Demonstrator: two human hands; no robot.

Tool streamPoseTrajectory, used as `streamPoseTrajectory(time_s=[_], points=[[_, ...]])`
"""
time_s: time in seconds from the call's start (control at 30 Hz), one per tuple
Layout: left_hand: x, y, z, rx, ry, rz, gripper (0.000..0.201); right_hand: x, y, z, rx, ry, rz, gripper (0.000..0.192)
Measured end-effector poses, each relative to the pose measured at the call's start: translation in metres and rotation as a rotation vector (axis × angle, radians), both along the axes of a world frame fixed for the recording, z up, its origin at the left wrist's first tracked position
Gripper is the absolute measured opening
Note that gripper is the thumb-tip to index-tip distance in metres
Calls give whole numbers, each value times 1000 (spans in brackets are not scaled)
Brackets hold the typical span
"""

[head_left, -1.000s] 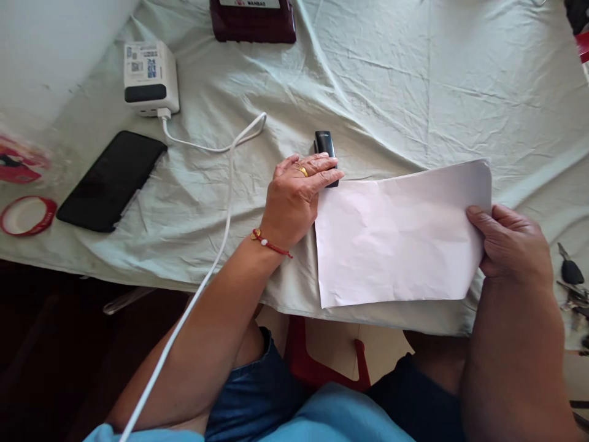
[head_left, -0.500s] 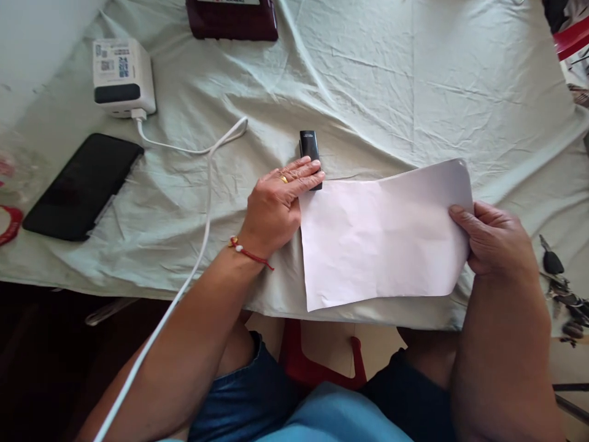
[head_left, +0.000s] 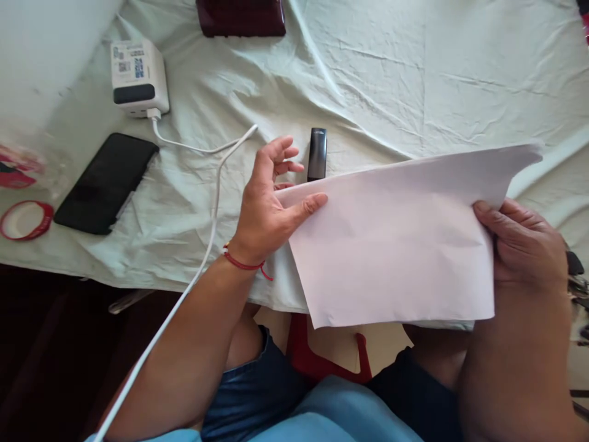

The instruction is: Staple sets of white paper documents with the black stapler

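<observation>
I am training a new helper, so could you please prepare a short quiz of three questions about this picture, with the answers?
1. True or false: only the right hand touches the white paper.
2. Fill in: the band to the left of the black phone is coloured ____.
3. Choose: the white cable is plugged into
A) the black phone
B) the white block
C) the band

Key: 1. False, the left hand touches it too. 2. Red. 3. B.

Soft, diffuse light covers the surface (head_left: 368,92), its creases faintly shadowed. The paper (head_left: 396,252) looks pale and gently shaded; the lower left sinks into near-black. Edges stretch outward, and the keys (head_left: 575,264) look blurred.
</observation>
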State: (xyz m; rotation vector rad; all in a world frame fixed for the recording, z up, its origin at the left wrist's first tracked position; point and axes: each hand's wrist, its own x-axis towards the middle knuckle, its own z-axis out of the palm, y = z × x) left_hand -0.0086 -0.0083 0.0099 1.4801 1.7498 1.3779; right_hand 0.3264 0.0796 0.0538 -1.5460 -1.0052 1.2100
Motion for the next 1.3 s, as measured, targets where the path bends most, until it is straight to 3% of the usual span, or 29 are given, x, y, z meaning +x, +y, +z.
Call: streamPoseTrajectory(time_s=[0.1,0.2,0.27,0.4,0.5,0.63,0.83,1.1,1.3], points=[[-1,4,-10,-47,-241,14,78,-1,7,-9,111,23,-49,45],[1,7,-12,-145,-497,7,47,-2,12,-16,216,64,-65,42],[4,8,-8,-198,-563,-16,25,-3,14,-20,258,87,-56,40],[6,8,0,-219,-555,32,28,-3,14,-24,329,46,-23,27],[6,11,2,-202,-572,82,26,-2,15,-26,263,-45,47,21],[8,16,2,-170,-573,125,29,-1,18,-28,214,-120,51,27],[11,19,1,-128,-528,149,28,-3,21,-31,265,-99,-18,24],[7,23,-4,-72,-585,143,33,-5,16,-30,164,13,115,35],[6,21,-9,-75,-689,74,27,-8,19,-30,276,38,-24,27]])
